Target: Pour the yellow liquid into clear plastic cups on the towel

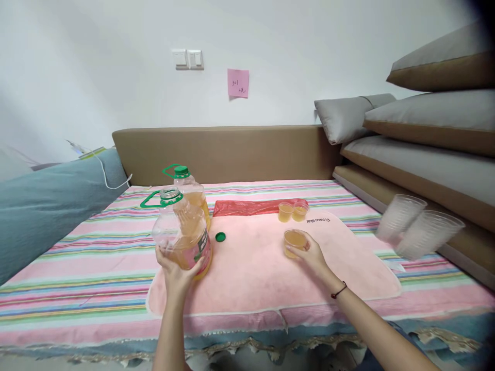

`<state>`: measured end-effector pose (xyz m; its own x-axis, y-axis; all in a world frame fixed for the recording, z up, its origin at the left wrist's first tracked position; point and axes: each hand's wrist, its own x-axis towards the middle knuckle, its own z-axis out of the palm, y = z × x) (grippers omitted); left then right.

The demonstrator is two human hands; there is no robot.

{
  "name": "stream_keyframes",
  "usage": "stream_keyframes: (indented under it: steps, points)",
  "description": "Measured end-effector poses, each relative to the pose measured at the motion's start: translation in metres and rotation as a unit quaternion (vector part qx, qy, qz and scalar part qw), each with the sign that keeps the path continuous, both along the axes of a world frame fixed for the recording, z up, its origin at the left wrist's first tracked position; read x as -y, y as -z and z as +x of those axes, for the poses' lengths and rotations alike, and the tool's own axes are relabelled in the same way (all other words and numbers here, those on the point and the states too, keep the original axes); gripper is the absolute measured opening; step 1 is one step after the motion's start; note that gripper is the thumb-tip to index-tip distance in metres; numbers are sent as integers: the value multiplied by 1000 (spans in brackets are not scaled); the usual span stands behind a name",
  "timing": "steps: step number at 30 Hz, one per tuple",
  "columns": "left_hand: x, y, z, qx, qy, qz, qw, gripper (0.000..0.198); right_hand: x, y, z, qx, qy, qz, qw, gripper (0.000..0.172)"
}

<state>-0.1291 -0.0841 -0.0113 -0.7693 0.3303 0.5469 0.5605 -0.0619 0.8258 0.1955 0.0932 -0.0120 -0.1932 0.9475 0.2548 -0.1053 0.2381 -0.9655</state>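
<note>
Over a striped sheet (96,257), on or above the pink mat (247,283), the right hand (311,256) pinches 1 filled plastic cup (292,241) near 2 others (285,213); the left hand (178,271) clasps the uncapped jug (184,238). Keep the cup level, squeezing gently.

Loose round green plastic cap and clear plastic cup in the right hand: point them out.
Loose round green plastic cap (220,237): head view, its middle.
Held clear plastic cup (294,239): head view, middle of its open top.

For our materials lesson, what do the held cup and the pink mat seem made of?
Cup: probably thin, clear, shiny plastic, since the amber liquid shows through its wall.
Pink mat: likely matte fabric, judging by its soft-looking, mottled surface without shine.
</note>
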Motion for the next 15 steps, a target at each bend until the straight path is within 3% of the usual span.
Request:
stream_keyframes:
  steps: [7, 15]
  points:
    - [6, 4, -3, -4, 18, -48, 999, 140, 2, -58, -19, 25, -30, 25, 999, 60]
    - [18, -8, 11, -3, -2, -95, 995, 134, 24, -135, -72, 39, -107, 71, 991, 55]
